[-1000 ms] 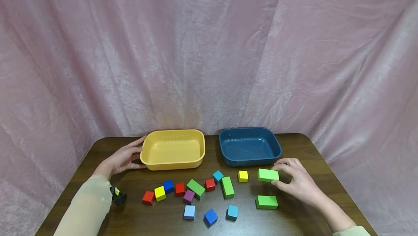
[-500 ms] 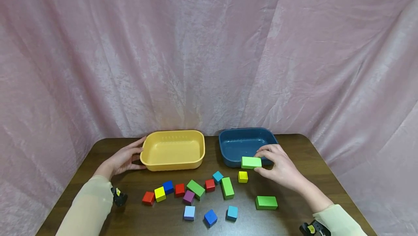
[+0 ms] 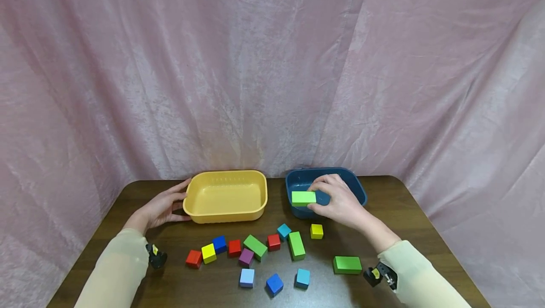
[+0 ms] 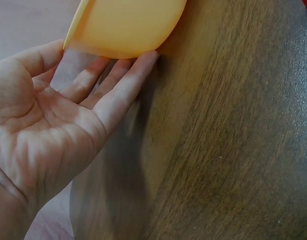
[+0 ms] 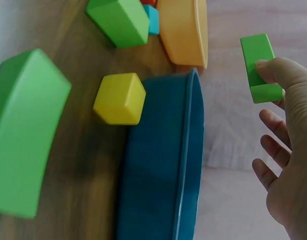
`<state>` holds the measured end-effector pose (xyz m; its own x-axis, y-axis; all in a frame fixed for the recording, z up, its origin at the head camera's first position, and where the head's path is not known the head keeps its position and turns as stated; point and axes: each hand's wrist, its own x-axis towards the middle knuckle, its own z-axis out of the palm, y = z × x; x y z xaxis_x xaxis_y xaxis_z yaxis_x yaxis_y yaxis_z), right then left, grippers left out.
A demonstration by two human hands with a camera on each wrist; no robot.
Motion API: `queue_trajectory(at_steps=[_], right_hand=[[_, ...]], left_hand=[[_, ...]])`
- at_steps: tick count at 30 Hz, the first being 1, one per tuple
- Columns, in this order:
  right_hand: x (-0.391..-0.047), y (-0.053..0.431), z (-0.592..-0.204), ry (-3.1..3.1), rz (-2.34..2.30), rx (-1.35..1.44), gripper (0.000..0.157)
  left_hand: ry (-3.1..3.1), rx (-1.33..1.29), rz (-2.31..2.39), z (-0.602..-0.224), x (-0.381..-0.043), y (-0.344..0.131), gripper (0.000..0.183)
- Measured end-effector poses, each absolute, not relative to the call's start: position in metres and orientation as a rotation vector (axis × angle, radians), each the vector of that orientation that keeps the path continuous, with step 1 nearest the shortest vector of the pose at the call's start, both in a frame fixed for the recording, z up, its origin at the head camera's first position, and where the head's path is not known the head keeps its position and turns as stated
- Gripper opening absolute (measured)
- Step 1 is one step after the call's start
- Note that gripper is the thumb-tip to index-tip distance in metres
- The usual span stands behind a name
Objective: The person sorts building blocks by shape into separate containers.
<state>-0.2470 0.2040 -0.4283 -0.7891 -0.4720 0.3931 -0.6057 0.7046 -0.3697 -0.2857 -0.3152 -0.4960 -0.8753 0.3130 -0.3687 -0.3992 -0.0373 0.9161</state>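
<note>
My right hand pinches a light green rectangular block between thumb and fingers, over the dark blue tub. In the right wrist view the green block is up above the tub's rim, thumb on its face, the other fingers loosely bent. At the left, my left hand touches the end of the yellow tub. The left wrist view shows fairly straight fingers against the tub's outer wall, palm turned up.
A yellow cube sits just in front of the blue tub, with another green block nearer the right. Several coloured blocks, among them a purple cube and a blue cube, lie across the wooden table. A pink curtain hangs behind.
My right hand has carried the green block left and away from me, from the table's right side to over the blue tub. The left hand stays at the yellow tub.
</note>
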Motion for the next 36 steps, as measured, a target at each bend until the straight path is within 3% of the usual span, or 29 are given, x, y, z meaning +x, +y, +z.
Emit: queue_trajectory(at_steps=[36], right_hand=[[-0.293,0.115,-0.426,-2.749,0.574,0.797,0.034]], left_hand=[[1.782,-0.112,1.947,-0.491,-0.285,-0.318,0.06]])
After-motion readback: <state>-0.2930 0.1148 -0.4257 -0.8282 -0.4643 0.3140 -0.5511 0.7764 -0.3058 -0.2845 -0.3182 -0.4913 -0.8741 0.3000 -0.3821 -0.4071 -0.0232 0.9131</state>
